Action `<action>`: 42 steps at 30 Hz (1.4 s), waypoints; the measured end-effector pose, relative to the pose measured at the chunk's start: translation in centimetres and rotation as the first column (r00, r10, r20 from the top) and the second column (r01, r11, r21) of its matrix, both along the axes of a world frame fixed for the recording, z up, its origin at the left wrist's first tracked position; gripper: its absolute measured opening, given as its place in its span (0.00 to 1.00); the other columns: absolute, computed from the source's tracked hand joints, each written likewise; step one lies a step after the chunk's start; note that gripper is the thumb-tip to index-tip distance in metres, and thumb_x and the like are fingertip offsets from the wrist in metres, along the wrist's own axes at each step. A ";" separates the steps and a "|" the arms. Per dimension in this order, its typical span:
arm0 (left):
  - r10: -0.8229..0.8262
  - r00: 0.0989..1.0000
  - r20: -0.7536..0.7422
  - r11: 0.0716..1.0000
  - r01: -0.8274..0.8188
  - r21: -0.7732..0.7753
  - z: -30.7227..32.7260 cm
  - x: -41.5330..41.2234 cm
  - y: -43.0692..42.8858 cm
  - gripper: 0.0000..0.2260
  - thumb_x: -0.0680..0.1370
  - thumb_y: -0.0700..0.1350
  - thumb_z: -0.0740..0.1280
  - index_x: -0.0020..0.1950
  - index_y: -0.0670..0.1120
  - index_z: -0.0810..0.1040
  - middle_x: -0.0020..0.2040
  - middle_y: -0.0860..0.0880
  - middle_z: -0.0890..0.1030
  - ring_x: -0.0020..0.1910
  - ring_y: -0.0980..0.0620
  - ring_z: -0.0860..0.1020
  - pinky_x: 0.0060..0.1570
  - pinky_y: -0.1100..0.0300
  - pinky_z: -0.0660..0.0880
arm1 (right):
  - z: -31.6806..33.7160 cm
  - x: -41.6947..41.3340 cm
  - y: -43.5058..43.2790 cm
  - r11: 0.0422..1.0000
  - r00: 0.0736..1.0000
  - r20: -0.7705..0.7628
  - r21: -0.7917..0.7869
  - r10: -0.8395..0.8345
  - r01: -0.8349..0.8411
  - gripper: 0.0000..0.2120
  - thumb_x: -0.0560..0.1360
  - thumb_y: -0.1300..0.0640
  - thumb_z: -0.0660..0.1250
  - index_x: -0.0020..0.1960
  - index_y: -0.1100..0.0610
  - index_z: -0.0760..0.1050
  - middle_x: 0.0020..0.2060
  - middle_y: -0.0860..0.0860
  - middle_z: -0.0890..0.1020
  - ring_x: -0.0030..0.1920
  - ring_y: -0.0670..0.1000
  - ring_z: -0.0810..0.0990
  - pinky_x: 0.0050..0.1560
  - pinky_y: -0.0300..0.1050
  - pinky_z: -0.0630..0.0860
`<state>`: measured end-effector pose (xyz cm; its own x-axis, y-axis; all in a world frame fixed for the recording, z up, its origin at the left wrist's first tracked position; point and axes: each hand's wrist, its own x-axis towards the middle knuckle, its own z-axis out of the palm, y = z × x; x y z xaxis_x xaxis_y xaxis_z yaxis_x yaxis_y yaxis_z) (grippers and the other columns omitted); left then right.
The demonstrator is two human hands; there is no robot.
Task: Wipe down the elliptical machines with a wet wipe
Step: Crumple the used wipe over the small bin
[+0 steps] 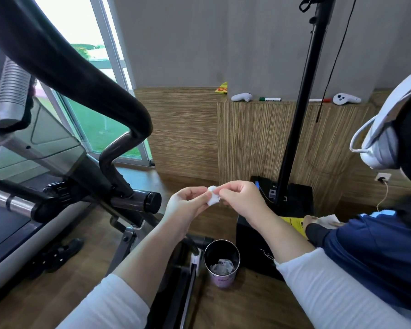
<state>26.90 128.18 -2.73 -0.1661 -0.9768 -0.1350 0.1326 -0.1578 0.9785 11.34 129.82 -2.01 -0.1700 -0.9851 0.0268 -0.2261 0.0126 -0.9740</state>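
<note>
Wipe [213, 198], small, white and bunched, sits between our two hands at the centre of view, above the floor [57, 293]; our left hand [186, 205] pinches its left edge, thumb and forefinger closed on it, the other fingers loosely curled; our right hand [242, 200] pinches the right edge the same way, its fingertips nearly meeting the left's; we judge we are teasing it open before wiping. It looks light, limp and damp, likely to cling to itself and to tear if tugged hard; best taken by opposite edges and eased apart, then spread flat under the palm. Below the hands a small bin [221, 280] stands on the floor with crumpled tissue [221, 267] inside; at our right, another person's blue sleeve [377, 245]. To our left the elliptical [64, 148] rises, its black handlebar [86, 79] curving overhead, well apart from the wipe; ahead stands a black pole [299, 119]; beyond it, a wooden ledge [294, 108] carries two white controllers [242, 97] and two markers [269, 99].
</note>
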 end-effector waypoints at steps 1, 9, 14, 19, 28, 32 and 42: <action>0.007 1.000 0.009 1.000 -0.007 -0.010 -0.1 0.0 -0.1 0.12 0.74 0.40 0.73 0.55 0.38 0.80 0.49 0.41 0.85 0.50 0.48 0.84 0.54 0.58 0.79 | 0.0 0.1 0.0 1.000 1.000 0.029 0.013 0.002 -0.002 0.08 0.70 0.60 0.68 0.41 0.51 0.85 0.32 0.44 0.84 0.36 0.41 0.80 0.40 0.34 0.75; 0.027 0.989 0.142 0.999 -0.022 -0.038 -1.3 -0.3 -0.8 0.12 0.76 0.38 0.70 0.58 0.45 0.76 0.46 0.47 0.86 0.47 0.51 0.84 0.53 0.56 0.80 | -2.6 -0.3 -1.6 0.997 0.984 -0.170 0.068 0.058 -0.047 0.07 0.72 0.55 0.74 0.49 0.54 0.83 0.43 0.47 0.85 0.45 0.45 0.83 0.47 0.36 0.77; 0.079 0.886 0.458 0.992 -0.023 -0.126 -3.1 -0.1 -2.8 0.07 0.78 0.46 0.66 0.51 0.59 0.80 0.50 0.57 0.84 0.43 0.57 0.81 0.47 0.63 0.79 | -4.0 -0.1 -2.8 0.994 0.957 -0.288 0.085 -0.043 0.071 0.02 0.72 0.53 0.73 0.42 0.51 0.82 0.40 0.47 0.84 0.44 0.46 0.82 0.37 0.33 0.73; 0.038 0.816 0.577 0.989 0.051 -0.136 -3.5 -0.8 -4.7 0.14 0.81 0.46 0.61 0.65 0.53 0.76 0.46 0.61 0.78 0.35 0.65 0.72 0.30 0.81 0.66 | -4.8 -0.8 -5.0 0.984 0.943 -0.313 0.091 -0.116 0.152 0.06 0.72 0.51 0.71 0.43 0.52 0.84 0.39 0.46 0.84 0.43 0.45 0.81 0.35 0.33 0.70; -0.069 0.591 0.804 0.948 0.291 -0.132 -4.7 -1.9 -11.1 0.21 0.83 0.50 0.55 0.76 0.49 0.62 0.76 0.46 0.63 0.76 0.54 0.59 0.65 0.69 0.55 | -5.7 -2.3 -9.7 0.987 0.801 -0.588 0.026 -0.113 0.159 0.11 0.78 0.59 0.58 0.49 0.55 0.79 0.38 0.50 0.81 0.42 0.51 0.80 0.35 0.41 0.70; -0.068 0.398 0.915 0.891 0.437 -0.124 -7.8 -2.8 -13.4 0.22 0.84 0.48 0.51 0.78 0.44 0.57 0.77 0.47 0.59 0.78 0.51 0.50 0.75 0.58 0.48 | -9.9 -1.8 -12.0 0.992 0.818 -0.570 0.040 -0.073 0.117 0.10 0.78 0.59 0.58 0.45 0.58 0.77 0.41 0.52 0.77 0.42 0.53 0.76 0.40 0.45 0.71; -0.240 0.345 0.907 0.907 0.413 0.083 -17.6 -3.2 -16.6 0.22 0.84 0.48 0.53 0.78 0.46 0.58 0.76 0.45 0.61 0.77 0.53 0.54 0.71 0.65 0.51 | -34.2 -29.5 -20.5 0.889 0.586 -0.800 0.171 -0.126 0.425 0.24 0.79 0.43 0.59 0.63 0.61 0.75 0.60 0.61 0.74 0.62 0.65 0.73 0.61 0.52 0.67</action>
<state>23.69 111.59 -20.31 -0.3468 -0.8929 -0.2872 -0.8441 0.1635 0.5107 -18.14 109.32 -36.22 -0.4994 -0.8662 -0.0167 -0.7993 0.4681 -0.3768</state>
